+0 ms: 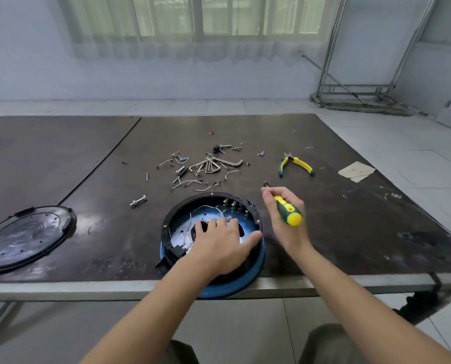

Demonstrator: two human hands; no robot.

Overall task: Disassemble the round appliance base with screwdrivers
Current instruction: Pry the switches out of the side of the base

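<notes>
The round appliance base (255, 219), black-rimmed with a blue outer wall, lies open at the table's near edge, white wires showing inside. My left hand (220, 245) rests flat inside it, fingers spread over the inner parts, thumb against the right rim. To the right of the base, my right hand (284, 214) grips a green and yellow screwdriver (288, 212) by the handle; the shaft is hidden behind my fingers.
The removed black round cover (26, 236) lies at the left. Loose screws, hex keys (211, 164) and a bolt (138, 201) are scattered behind the base. Yellow-green pliers (295, 164) and a paper scrap (357, 171) sit at the right. The table edge runs just below the base.
</notes>
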